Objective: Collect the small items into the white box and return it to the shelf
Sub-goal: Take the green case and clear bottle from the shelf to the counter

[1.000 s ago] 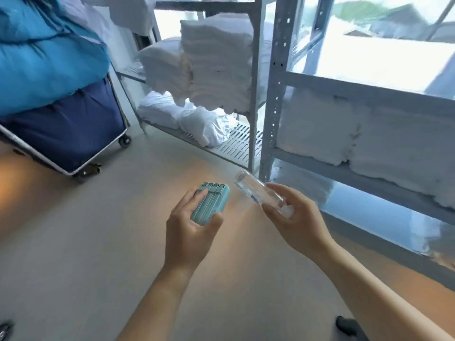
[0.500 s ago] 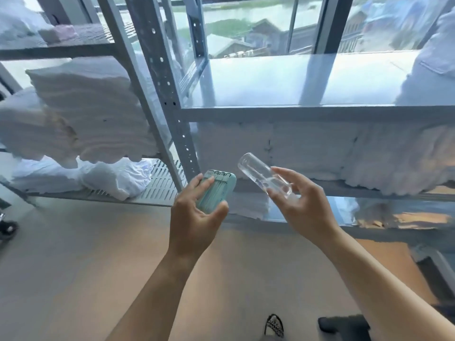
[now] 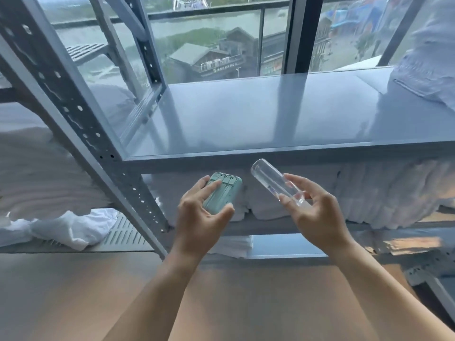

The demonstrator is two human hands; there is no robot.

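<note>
My left hand [image 3: 199, 217] grips a small mint-green power bank [image 3: 222, 194] with ribbed cables on its face, held at the centre of the view. My right hand [image 3: 312, 215] holds a clear cylindrical bottle [image 3: 273, 183] by its lower end, tilted up to the left. Both hands are raised in front of a grey metal shelf [image 3: 246, 153], just below its front edge. No white box is in view.
The shelf board above the hands is bare except for a pale blue cloth [image 3: 428, 70] at its right end. Folded white towels [image 3: 381, 190] fill the level below. A perforated upright post [image 3: 81, 119] slants at the left, with more white linen [image 3: 69, 230] behind it.
The view has swung right and upward from the floor and blue cart to the shelf and window. Both hands rose with it, keeping hold of the power bank and the bottle.
</note>
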